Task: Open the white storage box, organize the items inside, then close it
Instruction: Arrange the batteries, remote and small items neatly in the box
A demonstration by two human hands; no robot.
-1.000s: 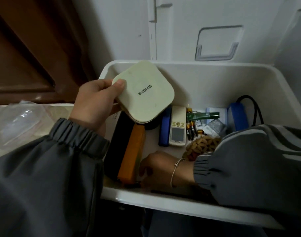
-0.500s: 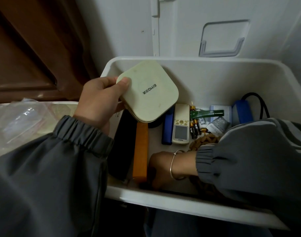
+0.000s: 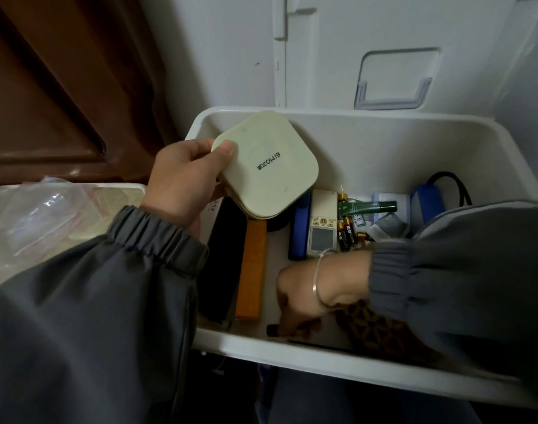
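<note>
Sorting is part-done: the white storage box [image 3: 368,148] stands open, lid [image 3: 445,41] upright at the far side; your left hand [image 3: 185,175] grips a cream square case [image 3: 267,163] over its far-left corner, your right hand [image 3: 298,295] reaches its near floor, finger grip indiscernible; closing remains.

Home: wooden door [image 3: 56,96], loose batteries [image 3: 346,232].

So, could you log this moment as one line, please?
white storage box: open | left hand: holds cream square device | right hand: at box floor, grip unclear
</note>
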